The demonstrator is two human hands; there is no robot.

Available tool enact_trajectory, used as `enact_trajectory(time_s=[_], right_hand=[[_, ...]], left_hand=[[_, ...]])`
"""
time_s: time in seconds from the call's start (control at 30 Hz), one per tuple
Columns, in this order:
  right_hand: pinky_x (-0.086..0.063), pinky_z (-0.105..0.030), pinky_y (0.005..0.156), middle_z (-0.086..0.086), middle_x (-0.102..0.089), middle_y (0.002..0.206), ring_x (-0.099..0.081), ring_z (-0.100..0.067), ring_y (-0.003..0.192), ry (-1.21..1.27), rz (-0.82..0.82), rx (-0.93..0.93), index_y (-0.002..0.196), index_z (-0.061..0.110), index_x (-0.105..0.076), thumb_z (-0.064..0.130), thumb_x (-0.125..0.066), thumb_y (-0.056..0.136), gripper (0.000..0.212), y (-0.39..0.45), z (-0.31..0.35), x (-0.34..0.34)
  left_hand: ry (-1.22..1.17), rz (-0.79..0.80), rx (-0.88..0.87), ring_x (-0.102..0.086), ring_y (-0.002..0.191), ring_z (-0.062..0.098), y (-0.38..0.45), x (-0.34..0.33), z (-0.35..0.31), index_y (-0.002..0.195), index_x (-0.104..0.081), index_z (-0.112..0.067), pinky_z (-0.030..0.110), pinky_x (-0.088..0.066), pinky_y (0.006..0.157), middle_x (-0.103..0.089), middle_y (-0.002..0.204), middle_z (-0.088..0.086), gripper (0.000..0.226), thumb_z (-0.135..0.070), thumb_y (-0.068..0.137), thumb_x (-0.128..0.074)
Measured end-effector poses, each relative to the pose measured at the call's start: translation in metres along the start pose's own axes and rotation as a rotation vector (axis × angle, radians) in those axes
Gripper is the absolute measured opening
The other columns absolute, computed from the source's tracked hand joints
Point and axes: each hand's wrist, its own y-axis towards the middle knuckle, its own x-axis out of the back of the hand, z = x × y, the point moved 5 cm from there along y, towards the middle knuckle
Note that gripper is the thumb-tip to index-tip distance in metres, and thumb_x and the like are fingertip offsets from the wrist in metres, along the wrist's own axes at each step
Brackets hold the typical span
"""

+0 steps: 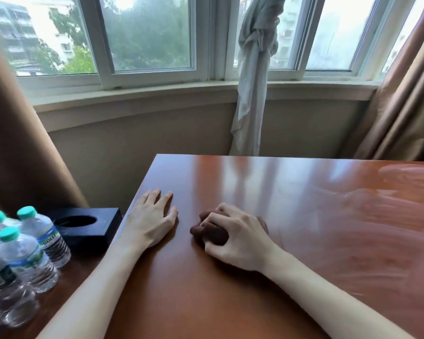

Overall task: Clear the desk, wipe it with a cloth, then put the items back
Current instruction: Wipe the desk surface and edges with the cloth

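The glossy reddish-brown wooden desk carried nothing but the person's two hands and a wad of dark brown cloth, which suggested the clearing step was done and the wiping was under way; faint streaky smears on the right part of the top looked like wet passes, though the glare from the window made that uncertain. The right hand lay over the dark brown cloth near the middle of the desk's left half, fingers curled down around the bunched fabric and pressing it against the wood, a grip probably chosen to keep the wad compact and give firm pressure while rubbing. The right forearm ran in from the lower right, low over the surface, wrist roughly level with the knuckles. The left hand rested flat just beside the cloth, close to the desk's left edge, fingers straight and slightly spread, holding nothing; it seemed placed there to brace the body or steady the desk against the wiping strokes. Its forearm came in from the lower left. The removed items stood on a lower surface to the left, well apart from the cloth: a cluster of clear plastic water bottles with teal caps and, just behind them, a black square tissue box with a round opening, likely parked there within easy reach for putting back afterwards.
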Motion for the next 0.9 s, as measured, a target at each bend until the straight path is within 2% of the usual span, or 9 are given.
enact_trajectory(time_s=[0.1,0.23,0.4,0.47,0.57,0.7,0.73,0.83,0.9], right_hand=[[-0.054,-0.038,0.08,0.012,-0.059,0.106,-0.063,-0.018,0.1,-0.058,-0.092,-0.2,0.103,0.034,-0.065,0.055,-0.059,0.08,0.032,0.056,-0.075,0.002],[-0.043,-0.037,0.072,0.001,-0.055,0.096,-0.062,-0.033,0.092,-0.215,-0.165,-0.428,0.1,0.03,-0.066,0.056,-0.056,0.077,0.035,0.135,-0.172,0.006],[-0.046,-0.043,0.084,-0.01,-0.057,0.106,-0.059,-0.039,0.106,-0.27,-0.267,-0.591,0.098,0.021,-0.066,0.042,-0.062,0.082,0.027,0.217,-0.205,-0.01],[-0.047,-0.043,0.084,-0.01,-0.057,0.11,-0.058,-0.037,0.108,-0.253,-0.229,-0.489,0.103,0.022,-0.067,0.043,-0.062,0.082,0.03,0.243,-0.173,-0.036],[-0.048,-0.039,0.08,0.001,-0.057,0.103,-0.06,-0.027,0.103,-0.145,-0.079,-0.187,0.101,0.033,-0.069,0.048,-0.062,0.08,0.026,0.267,-0.116,-0.076],[-0.04,-0.037,0.075,0.002,-0.051,0.096,-0.059,-0.03,0.101,-0.111,-0.165,-0.28,0.1,0.028,-0.068,0.045,-0.062,0.081,0.027,0.296,-0.1,-0.092],[-0.04,-0.036,0.074,0.0,-0.052,0.098,-0.058,-0.03,0.101,-0.126,-0.167,-0.239,0.101,0.027,-0.068,0.045,-0.063,0.08,0.028,0.301,-0.09,-0.099],[-0.046,-0.036,0.077,0.005,-0.054,0.099,-0.06,-0.024,0.101,-0.071,-0.047,-0.065,0.102,0.033,-0.068,0.05,-0.064,0.079,0.028,0.305,-0.055,-0.119],[-0.047,-0.035,0.075,0.004,-0.054,0.096,-0.06,-0.024,0.099,-0.035,-0.061,-0.097,0.1,0.032,-0.068,0.05,-0.063,0.079,0.028,0.295,-0.044,-0.116]], left_hand=[[-0.016,-0.032,-0.003,-0.014,0.152,0.019,0.003,0.001,0.002,0.156,-0.03,-0.033,0.036,-0.013,0.124,-0.023,0.165,0.002,0.058,-0.051,0.101,-0.033],[-0.032,-0.069,0.017,-0.015,0.151,0.015,0.004,0.001,0.002,0.154,-0.031,-0.037,0.034,-0.012,0.124,-0.022,0.165,-0.004,0.056,-0.053,0.1,-0.031],[-0.028,-0.089,0.04,-0.014,0.15,0.011,0.005,0.0,0.003,0.154,-0.029,-0.042,0.037,-0.017,0.124,-0.02,0.165,-0.01,0.078,-0.067,0.082,-0.011],[-0.035,-0.091,0.04,-0.011,0.151,0.009,0.003,0.0,0.002,0.154,-0.026,-0.044,0.036,-0.015,0.124,-0.016,0.165,-0.013,0.081,-0.068,0.08,-0.006],[-0.023,-0.097,0.039,-0.008,0.151,0.007,0.002,0.002,0.002,0.155,-0.023,-0.045,0.032,-0.009,0.124,-0.013,0.166,-0.014,0.083,-0.068,0.078,-0.003],[-0.023,-0.101,0.038,-0.007,0.152,0.008,0.002,0.001,0.001,0.155,-0.023,-0.045,0.03,-0.008,0.123,-0.013,0.166,-0.013,0.08,-0.068,0.08,-0.006],[-0.025,-0.105,0.036,-0.007,0.152,0.007,0.001,0.002,0.0,0.155,-0.024,-0.044,0.031,-0.008,0.123,-0.014,0.166,-0.013,0.079,-0.068,0.081,-0.008],[-0.201,-0.125,0.034,-0.021,0.147,0.003,0.002,0.009,0.004,0.146,-0.045,-0.041,0.028,-0.018,0.122,-0.03,0.159,-0.016,0.062,-0.062,0.09,-0.029],[-0.544,-0.152,0.08,-0.044,0.126,-0.013,0.0,0.023,0.008,0.127,-0.065,-0.032,0.012,-0.037,0.105,-0.05,0.14,-0.019,0.033,-0.04,0.1,-0.048]])
